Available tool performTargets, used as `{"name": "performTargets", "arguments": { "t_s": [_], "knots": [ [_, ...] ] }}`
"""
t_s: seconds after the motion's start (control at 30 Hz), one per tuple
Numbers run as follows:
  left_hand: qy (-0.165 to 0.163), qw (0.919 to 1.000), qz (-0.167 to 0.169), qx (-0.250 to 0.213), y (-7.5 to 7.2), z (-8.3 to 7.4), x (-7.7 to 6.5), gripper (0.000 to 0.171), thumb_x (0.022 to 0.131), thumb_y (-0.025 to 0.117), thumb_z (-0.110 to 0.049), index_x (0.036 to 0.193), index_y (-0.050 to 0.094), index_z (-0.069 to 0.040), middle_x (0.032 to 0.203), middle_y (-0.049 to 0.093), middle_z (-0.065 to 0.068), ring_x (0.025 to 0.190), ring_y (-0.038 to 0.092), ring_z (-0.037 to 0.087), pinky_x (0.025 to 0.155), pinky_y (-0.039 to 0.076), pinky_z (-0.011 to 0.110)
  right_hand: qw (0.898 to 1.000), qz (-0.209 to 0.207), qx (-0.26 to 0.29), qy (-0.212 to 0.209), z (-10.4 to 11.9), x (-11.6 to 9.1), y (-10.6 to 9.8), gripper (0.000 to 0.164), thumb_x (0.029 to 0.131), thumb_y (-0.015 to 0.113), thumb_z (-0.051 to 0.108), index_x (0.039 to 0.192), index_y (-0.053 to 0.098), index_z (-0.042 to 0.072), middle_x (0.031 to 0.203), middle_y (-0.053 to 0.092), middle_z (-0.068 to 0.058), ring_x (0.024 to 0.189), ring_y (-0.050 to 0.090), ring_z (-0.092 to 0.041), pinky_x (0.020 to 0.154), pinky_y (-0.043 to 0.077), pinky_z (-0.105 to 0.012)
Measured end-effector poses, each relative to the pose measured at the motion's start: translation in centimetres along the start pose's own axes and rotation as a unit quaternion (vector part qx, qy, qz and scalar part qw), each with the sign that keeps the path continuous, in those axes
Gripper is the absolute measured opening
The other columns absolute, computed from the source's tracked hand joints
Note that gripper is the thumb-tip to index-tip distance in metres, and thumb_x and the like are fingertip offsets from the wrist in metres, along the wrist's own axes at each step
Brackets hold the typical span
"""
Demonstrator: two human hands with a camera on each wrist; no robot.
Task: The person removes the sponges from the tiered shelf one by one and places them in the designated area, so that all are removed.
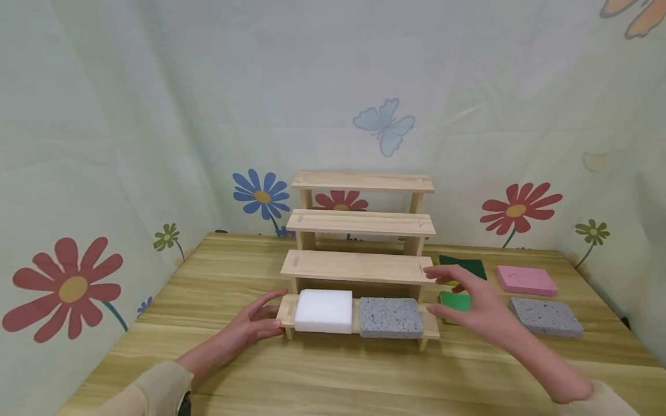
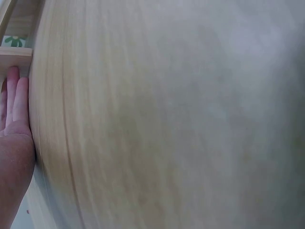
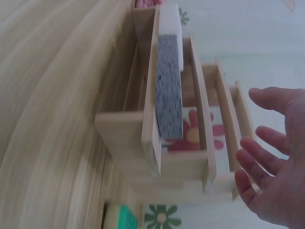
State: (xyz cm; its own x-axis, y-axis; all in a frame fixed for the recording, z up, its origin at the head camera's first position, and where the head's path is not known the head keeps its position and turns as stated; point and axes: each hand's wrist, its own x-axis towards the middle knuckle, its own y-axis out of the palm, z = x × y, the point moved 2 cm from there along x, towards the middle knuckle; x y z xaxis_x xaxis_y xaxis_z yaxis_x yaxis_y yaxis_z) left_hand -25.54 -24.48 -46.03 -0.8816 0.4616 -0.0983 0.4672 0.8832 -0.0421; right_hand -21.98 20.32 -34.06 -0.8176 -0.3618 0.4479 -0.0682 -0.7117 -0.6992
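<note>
A four-step wooden display rack (image 1: 359, 264) stands on the table. On its lowest step sit a white foam sponge (image 1: 325, 311) and, to the right, a grey speckled sponge (image 1: 391, 318); both also show in the right wrist view. My left hand (image 1: 250, 326) is at the left end of that step, its fingertips touching or very near the wood. In the left wrist view its fingers (image 2: 20, 102) look straight. Holding nothing, my right hand (image 1: 486, 306) hovers by the rack's right side, thumb and fingers spread apart.
Right of the rack lie a dark green scouring pad (image 1: 468, 267), a green-topped sponge (image 1: 454, 301), a pink sponge (image 1: 526, 280) and another grey speckled sponge (image 1: 546, 316). A flower-printed cloth (image 1: 312, 86) hangs behind the wood-grain table (image 1: 333, 375).
</note>
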Motion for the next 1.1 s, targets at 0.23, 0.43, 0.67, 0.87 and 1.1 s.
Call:
{"name": "performTargets", "arguments": {
  "t_s": [0.23, 0.43, 0.67, 0.87, 1.1],
  "knots": [
    [0.002, 1.0, -0.001, -0.004, 0.1, -0.1, 0.0, 0.072, 0.097, 0.06, -0.013, 0.158, 0.022, -0.02, 0.153, 0.034, 0.026, 0.125, 0.055, 0.016, 0.104, 0.053, 0.035, 0.999, 0.001, 0.023, -0.027, 1.8, 0.9, 2.5, 0.053, 0.083, 0.08, 0.022, 0.132, 0.059, 0.017, 0.127, 0.066, 0.0, 0.108, 0.057, -0.006, 0.083, 0.053, -0.029],
    [-0.004, 1.0, -0.004, -0.001, 0.1, -0.1, 0.0, 0.072, 0.097, 0.06, -0.013, 0.158, 0.022, -0.02, 0.152, 0.034, 0.026, 0.125, 0.055, 0.017, 0.104, 0.053, 0.036, 0.999, 0.004, 0.035, -0.036, 3.0, 1.7, 4.9, 0.053, 0.083, 0.081, 0.024, 0.131, 0.059, 0.018, 0.128, 0.064, 0.002, 0.113, 0.058, -0.01, 0.086, 0.055, -0.029],
    [-0.002, 1.0, 0.002, 0.002, 0.1, -0.1, 0.0, 0.072, 0.097, 0.06, -0.014, 0.158, 0.021, -0.021, 0.151, 0.035, 0.026, 0.125, 0.055, 0.018, 0.105, 0.053, 0.036, 0.998, 0.013, 0.04, -0.046, 4.4, 2.3, 7.0, 0.053, 0.081, 0.082, 0.023, 0.13, 0.06, 0.017, 0.124, 0.064, 0.003, 0.105, 0.052, -0.012, 0.082, 0.053, -0.032],
    [-0.004, 1.0, -0.002, 0.001, 0.0, -0.2, 0.0, 0.072, 0.097, 0.06, -0.013, 0.157, 0.022, -0.021, 0.151, 0.037, 0.023, 0.124, 0.056, 0.018, 0.104, 0.053, 0.035, 0.999, 0.028, 0.037, -0.017, 5.3, 2.8, 8.4, 0.054, 0.081, 0.082, 0.024, 0.13, 0.06, 0.015, 0.124, 0.064, -0.001, 0.102, 0.054, -0.021, 0.082, 0.053, -0.034],
    [-0.003, 1.0, -0.006, 0.0, 0.2, -0.2, -0.1, 0.072, 0.097, 0.061, -0.012, 0.157, 0.023, -0.021, 0.147, 0.04, 0.022, 0.123, 0.057, 0.017, 0.102, 0.054, 0.035, 0.999, 0.023, 0.037, 0.002, 5.3, 3.1, 10.1, 0.055, 0.08, 0.083, 0.026, 0.13, 0.06, 0.021, 0.123, 0.064, 0.005, 0.101, 0.054, -0.015, 0.083, 0.052, -0.031]
  ]
}}
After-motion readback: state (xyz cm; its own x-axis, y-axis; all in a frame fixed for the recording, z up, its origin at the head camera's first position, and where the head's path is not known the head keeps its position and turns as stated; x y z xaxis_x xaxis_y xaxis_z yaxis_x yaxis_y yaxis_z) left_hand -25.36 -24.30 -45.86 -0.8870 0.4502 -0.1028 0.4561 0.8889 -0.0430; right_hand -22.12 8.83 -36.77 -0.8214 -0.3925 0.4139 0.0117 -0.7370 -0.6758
